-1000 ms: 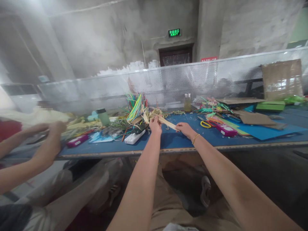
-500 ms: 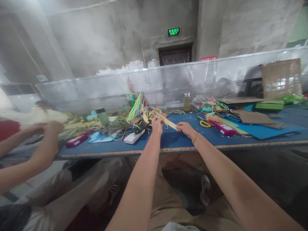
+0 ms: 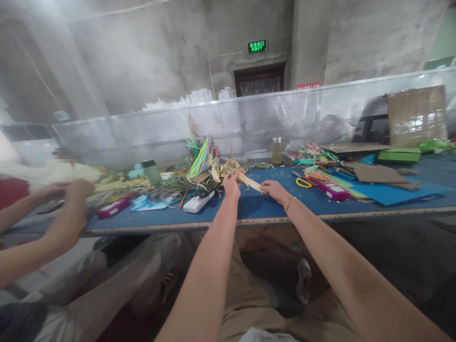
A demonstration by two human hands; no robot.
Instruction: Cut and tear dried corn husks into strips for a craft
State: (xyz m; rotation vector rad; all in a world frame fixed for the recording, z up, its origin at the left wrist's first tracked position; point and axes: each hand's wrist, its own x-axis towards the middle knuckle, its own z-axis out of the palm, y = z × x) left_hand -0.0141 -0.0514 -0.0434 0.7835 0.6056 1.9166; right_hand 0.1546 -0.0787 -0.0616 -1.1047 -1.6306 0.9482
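Observation:
A pale, straw-coloured flat strip [image 3: 250, 182] stretches between my two hands just above the blue table. My left hand [image 3: 232, 182] is closed on its far left end, where loose, dry, husk-like pieces [image 3: 228, 166] show behind the fingers. My right hand [image 3: 273, 190] pinches the strip's lower right end between thumb and fingers. The exact material is too small to make out. Yellow-handled scissors [image 3: 303, 182] lie to the right of my right hand. A white power strip [image 3: 198, 202] lies left of my left hand.
On the blue table [image 3: 256, 209] stand a green-lidded bottle [image 3: 151, 173] and a glass jar [image 3: 276, 152]. Coloured stems [image 3: 199, 159] rise at the back. A purple box [image 3: 334, 191] and cardboard [image 3: 375, 173] lie right. Another person's arms [image 3: 67, 213] work at left.
My left hand has shifted very slightly left along with its end of the strip. Both hands keep their hold, and the rest looks the same.

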